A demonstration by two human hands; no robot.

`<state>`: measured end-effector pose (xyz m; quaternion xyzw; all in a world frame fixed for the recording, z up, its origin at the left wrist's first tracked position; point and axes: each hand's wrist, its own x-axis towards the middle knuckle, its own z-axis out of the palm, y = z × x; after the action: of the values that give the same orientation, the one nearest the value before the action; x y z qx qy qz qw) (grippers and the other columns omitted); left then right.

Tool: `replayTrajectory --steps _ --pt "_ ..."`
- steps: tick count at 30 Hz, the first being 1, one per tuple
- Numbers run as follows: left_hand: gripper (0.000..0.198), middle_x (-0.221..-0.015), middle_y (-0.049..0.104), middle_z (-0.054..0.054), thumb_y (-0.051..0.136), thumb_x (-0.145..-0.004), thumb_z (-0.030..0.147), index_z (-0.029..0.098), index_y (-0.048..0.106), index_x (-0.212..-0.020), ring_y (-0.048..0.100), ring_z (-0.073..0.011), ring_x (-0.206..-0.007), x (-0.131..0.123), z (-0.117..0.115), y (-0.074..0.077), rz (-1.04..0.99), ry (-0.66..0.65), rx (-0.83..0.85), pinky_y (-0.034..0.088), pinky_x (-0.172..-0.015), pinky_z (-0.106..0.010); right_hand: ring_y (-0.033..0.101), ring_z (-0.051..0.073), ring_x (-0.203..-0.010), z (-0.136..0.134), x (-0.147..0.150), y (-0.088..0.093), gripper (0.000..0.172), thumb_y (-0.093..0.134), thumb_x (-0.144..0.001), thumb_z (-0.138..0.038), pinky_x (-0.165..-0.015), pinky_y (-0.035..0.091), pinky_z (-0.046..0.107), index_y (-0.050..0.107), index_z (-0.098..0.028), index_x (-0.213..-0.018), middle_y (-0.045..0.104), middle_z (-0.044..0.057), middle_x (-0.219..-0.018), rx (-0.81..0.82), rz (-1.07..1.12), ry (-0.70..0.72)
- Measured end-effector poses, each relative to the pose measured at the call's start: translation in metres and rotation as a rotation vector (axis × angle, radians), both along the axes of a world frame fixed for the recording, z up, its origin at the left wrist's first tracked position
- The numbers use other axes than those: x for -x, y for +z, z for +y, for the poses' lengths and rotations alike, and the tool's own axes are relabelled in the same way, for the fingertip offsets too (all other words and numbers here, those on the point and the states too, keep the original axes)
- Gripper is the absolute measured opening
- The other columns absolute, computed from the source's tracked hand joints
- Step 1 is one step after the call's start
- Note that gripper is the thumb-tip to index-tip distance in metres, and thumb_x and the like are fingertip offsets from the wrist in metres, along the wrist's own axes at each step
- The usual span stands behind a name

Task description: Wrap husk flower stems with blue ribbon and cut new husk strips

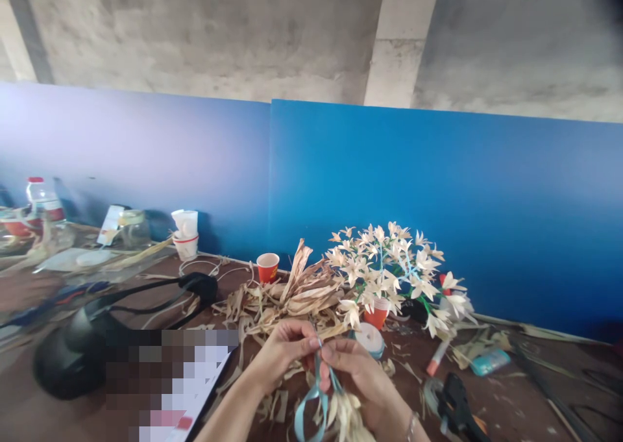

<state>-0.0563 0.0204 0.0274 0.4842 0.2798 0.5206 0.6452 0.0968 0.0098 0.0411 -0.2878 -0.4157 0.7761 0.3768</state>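
The left hand (289,350) and right hand (359,369) pinch the blue ribbon (318,370) in a nearly closed grip, seemingly for fine control though exact contact is obscured, with pale flowers (346,417) just below and a roll (368,339) just beyond, within reach on the tabletop (528,411).

- left of the white flowers (389,285): husk pile (311,293) blocks the low route
- behind them: blue panel (438,169), no getting through
- in front: left hand (287,351), right hand (357,364) and blue ribbon (300,415) hog the space
- above them: open air, plenty of room
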Motion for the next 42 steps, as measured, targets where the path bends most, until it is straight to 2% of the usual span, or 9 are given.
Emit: replayTrajectory --steps 4,8,11,17,22,25,33,38,42 --pt "0.019 -0.053 0.058 -0.001 0.071 -0.063 0.024 0.012 0.057 -0.056 0.047 -0.0061 -0.040 -0.003 -0.001 -0.003 -0.055 -0.055 0.045 0.032 -0.040 -0.017 0.051 0.006 -0.039 0.001 0.000 -0.007 0.018 0.070 -0.063 -0.026 -0.042 0.037 0.017 0.061 -0.010 -0.065 0.057 -0.001 -0.050 0.143 0.100 0.107" --pt "0.021 -0.051 0.056 0.000 0.071 -0.062 0.026 0.013 0.055 -0.059 0.046 -0.0063 -0.041 -0.004 -0.002 -0.004 -0.078 -0.066 0.083 0.029 -0.039 -0.016 0.050 0.007 -0.039 0.001 0.001 -0.006 0.021 0.068 -0.064 -0.030 -0.043 0.038 0.018 0.061 -0.010 -0.068 0.057 -0.001 -0.049 0.102 0.073 0.145" --pt "0.023 -0.044 0.051 0.003 0.070 -0.062 0.028 0.014 0.052 -0.060 0.040 -0.0045 -0.036 -0.004 0.001 -0.005 -0.032 0.033 0.069 0.023 -0.037 -0.016 0.056 0.011 -0.049 0.001 0.000 -0.001 0.022 0.063 -0.070 -0.033 -0.051 0.041 0.021 0.063 -0.011 -0.073 0.062 0.003 -0.056 -0.097 -0.110 0.013" --pt "0.029 -0.038 0.043 0.007 0.070 -0.062 0.034 0.014 0.050 -0.057 0.033 -0.0032 -0.033 -0.006 0.009 -0.011 0.098 0.201 0.009 0.019 -0.035 -0.016 0.059 0.017 -0.065 -0.003 0.002 0.002 0.011 0.060 -0.070 -0.027 -0.060 0.041 0.024 0.063 -0.017 -0.074 0.065 0.004 -0.069 -0.732 -0.744 -0.442" --pt "0.027 -0.045 0.054 0.002 0.070 -0.061 0.035 0.012 0.057 -0.061 0.046 -0.0072 -0.042 -0.003 0.010 -0.009 0.197 0.157 -0.024 0.034 -0.044 -0.019 0.057 0.016 -0.060 -0.009 0.002 0.005 0.016 0.047 -0.077 -0.022 -0.059 0.039 0.025 0.063 -0.019 -0.074 0.065 0.004 -0.066 -0.900 -0.966 -0.521" --pt "0.026 -0.049 0.057 0.001 0.071 -0.060 0.034 0.011 0.059 -0.064 0.049 -0.0092 -0.045 0.000 0.009 -0.006 0.213 0.130 -0.026 0.039 -0.049 -0.021 0.057 0.016 -0.060 -0.005 0.001 0.005 0.015 0.049 -0.075 -0.021 -0.058 0.039 0.024 0.062 -0.018 -0.068 0.064 0.004 -0.065 -0.808 -0.810 -0.450" --pt "0.024 -0.048 0.055 0.001 0.070 -0.063 0.032 0.011 0.058 -0.058 0.048 -0.0080 -0.045 0.000 0.004 0.002 0.166 0.109 -0.048 0.036 -0.047 -0.019 0.053 0.010 -0.044 0.010 -0.003 -0.007 0.020 0.068 -0.063 -0.027 -0.048 0.039 0.021 0.060 -0.010 -0.059 0.060 0.003 -0.051 -0.042 -0.102 -0.020" --pt "0.025 -0.050 0.057 0.000 0.072 -0.060 0.030 0.012 0.054 -0.059 0.045 -0.0065 -0.042 -0.001 0.004 -0.004 0.028 0.056 0.031 0.032 -0.044 -0.018 0.053 0.009 -0.042 0.011 -0.005 -0.013 0.016 0.069 -0.063 -0.025 -0.046 0.040 0.021 0.062 -0.012 -0.063 0.061 0.002 -0.051 0.054 0.027 0.069" --pt "0.024 -0.044 0.051 0.004 0.068 -0.065 0.032 0.014 0.052 -0.062 0.039 -0.0053 -0.037 -0.003 0.004 -0.008 0.082 0.093 0.038 0.024 -0.038 -0.017 0.057 0.013 -0.051 0.010 -0.004 -0.009 0.017 0.064 -0.067 -0.029 -0.055 0.043 0.025 0.064 -0.011 -0.068 0.063 0.003 -0.056 -0.124 -0.117 0.018"
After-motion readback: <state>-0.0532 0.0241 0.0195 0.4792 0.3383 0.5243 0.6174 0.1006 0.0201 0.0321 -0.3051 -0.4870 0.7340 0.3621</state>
